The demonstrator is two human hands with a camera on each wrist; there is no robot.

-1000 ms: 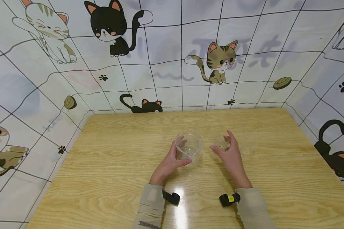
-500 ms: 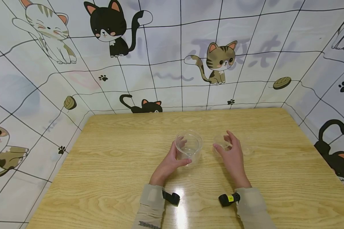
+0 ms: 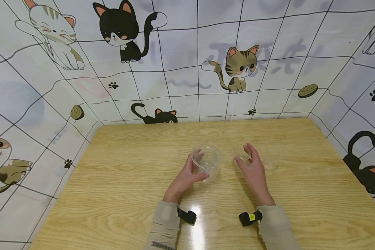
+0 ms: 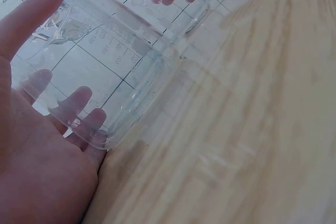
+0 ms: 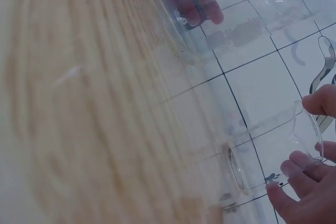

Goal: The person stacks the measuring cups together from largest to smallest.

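In the head view, we are seeing the left hand [image 3: 185, 176] holding the larger clear container [image 3: 211, 166] at the centre of the frame, its fingers [image 3: 202, 176] curling round the wall. Just right of centre, the right hand [image 3: 253, 172] is gripping the smaller clear cup [image 3: 241, 154]. Both vessels are apparently standing upright on the counter [image 3: 137, 166], near each other but apart. We are judging the taking hold as done and the letting go as left; we are making out no contents.

In the left wrist view, we are seeing the container filling the upper left, with graduations [image 4: 113, 48] showing, and the cup sitting right of top centre.

In the right wrist view, the cup is showing at lower right, thumb and fingers pinching it near its rim; how firmly, we are not able to tell. The container is showing at the top.
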